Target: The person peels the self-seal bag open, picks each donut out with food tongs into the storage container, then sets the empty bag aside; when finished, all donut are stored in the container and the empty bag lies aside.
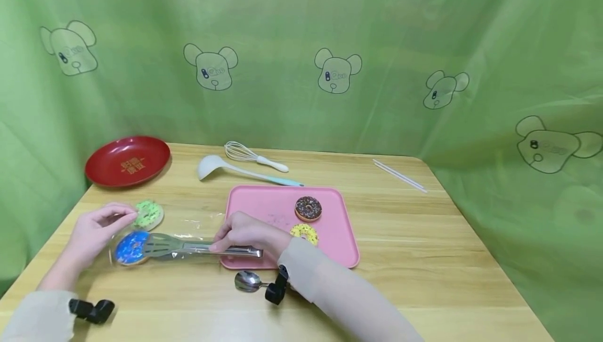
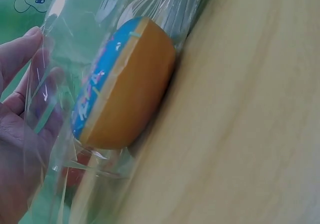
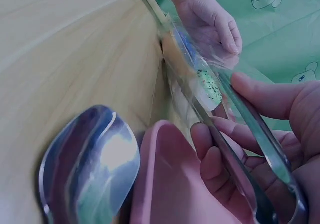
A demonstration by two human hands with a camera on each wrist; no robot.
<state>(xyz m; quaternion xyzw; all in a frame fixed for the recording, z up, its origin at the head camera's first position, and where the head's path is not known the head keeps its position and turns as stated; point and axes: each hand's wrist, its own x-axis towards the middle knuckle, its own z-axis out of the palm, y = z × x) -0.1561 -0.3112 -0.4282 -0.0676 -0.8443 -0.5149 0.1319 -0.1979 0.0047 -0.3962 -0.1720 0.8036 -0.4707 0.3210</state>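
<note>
My left hand (image 1: 96, 229) pinches the upper edge of a clear plastic bag (image 2: 55, 99) between thumb and fingertips. A blue-iced toy donut (image 2: 122, 86) with sprinkles stands out inside the bag, close over the wooden table. My right hand (image 1: 245, 234) grips metal tongs (image 3: 252, 116), whose slotted ends reach left into the bag and overlap the blue donut's right side. Just beyond the left fingertips is a green-iced donut (image 1: 149, 215). Beneath the right forearm, a pink tray (image 1: 348, 242) bears a chocolate donut (image 1: 308, 208) and a yellow donut (image 1: 305, 232), the latter partly hidden by that wrist.
A shiny metal spoon (image 1: 247, 281) lies in front of the tray, its handle partly covered by the right wrist. Along the back are a red plate (image 1: 108, 161), a ladle (image 1: 212, 165) and a whisk (image 1: 256, 157). Two pale sticks (image 1: 400, 175) lie at the far right.
</note>
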